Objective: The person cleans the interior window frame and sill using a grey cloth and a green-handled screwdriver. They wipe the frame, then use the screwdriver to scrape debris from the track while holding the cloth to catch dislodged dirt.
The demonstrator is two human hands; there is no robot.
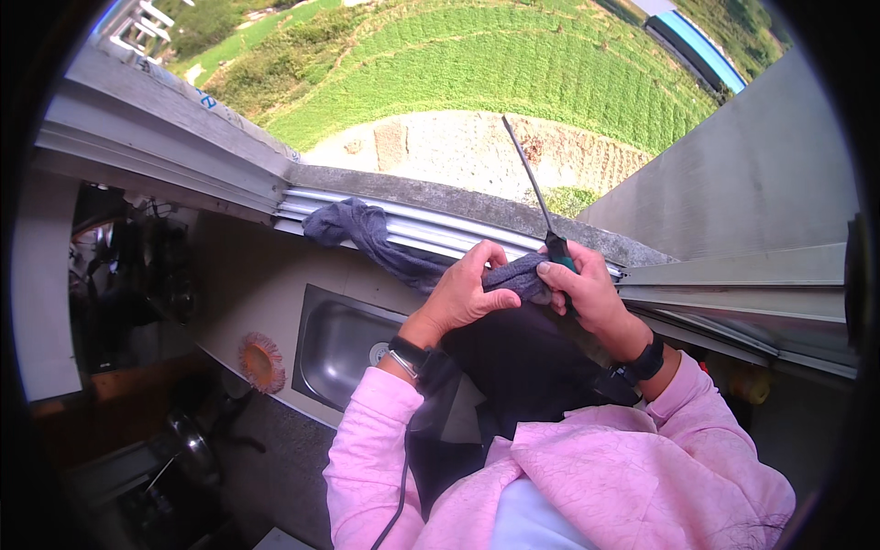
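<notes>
A twisted grey-purple cloth (375,240) trails over the aluminium window track (426,230), and its near end runs between my two hands. My left hand (464,292) is curled around the cloth, thumb held out from the fingers. In my right hand (588,289) is a screwdriver (529,168) with a black and green handle, pinched together with the cloth's end. The long thin shaft points up and outward over the window sill. Part of the handle and the fingertips behind the cloth are hidden.
Below the window a stainless steel sink (337,344) is set in a countertop (247,275). A round pink-fringed brush or scrubber (261,363) lies by the counter edge. The concrete sill (405,185) drops to a field outside. A metal pot or lid (192,447) is at lower left.
</notes>
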